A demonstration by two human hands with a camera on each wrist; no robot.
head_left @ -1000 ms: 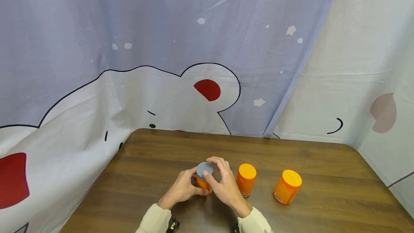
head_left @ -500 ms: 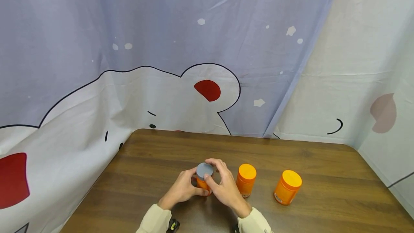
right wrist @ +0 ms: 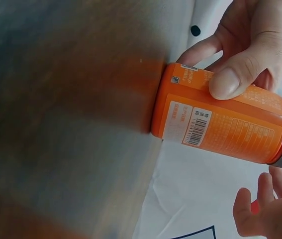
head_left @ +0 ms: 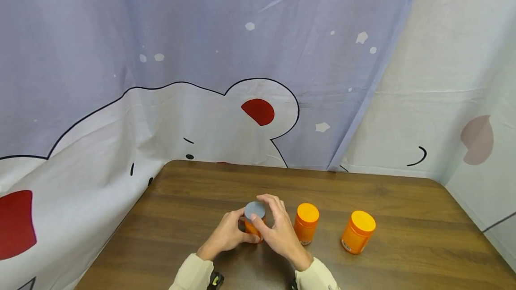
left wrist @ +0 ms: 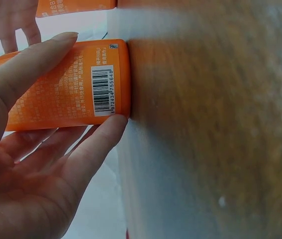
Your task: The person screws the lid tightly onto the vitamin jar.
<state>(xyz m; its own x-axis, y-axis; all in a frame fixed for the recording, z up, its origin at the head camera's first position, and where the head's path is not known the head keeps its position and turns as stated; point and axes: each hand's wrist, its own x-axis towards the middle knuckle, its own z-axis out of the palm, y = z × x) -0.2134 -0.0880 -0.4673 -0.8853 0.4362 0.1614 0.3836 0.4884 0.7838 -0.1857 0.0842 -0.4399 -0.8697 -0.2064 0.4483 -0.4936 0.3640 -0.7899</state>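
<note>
An orange bottle (head_left: pixel 255 232) with a grey lid (head_left: pixel 255 210) stands upright on the wooden table. My left hand (head_left: pixel 227 232) grips the bottle's body low down; its thumb (right wrist: pixel 228 82) lies on the label side in the right wrist view. Over the top, my right hand (head_left: pixel 279 229) has its thumb and index finger about the lid's edge. The lid sits on the bottle, and its right side is partly covered by that hand. In the left wrist view the printed barcode (left wrist: pixel 103 89) shows near the bottle's base.
Two more orange bottles with orange lids stand to the right: one bottle (head_left: pixel 306 225) close beside my right hand, another bottle (head_left: pixel 358 232) farther off. The table (head_left: pixel 201 182) ends at a printed curtain (head_left: pixel 201 120) behind and at the sides.
My right thumb shifts slightly over the lid, first right and then back left, while the index finger moves a little at the far edge. The left hand and bottles stay put.
</note>
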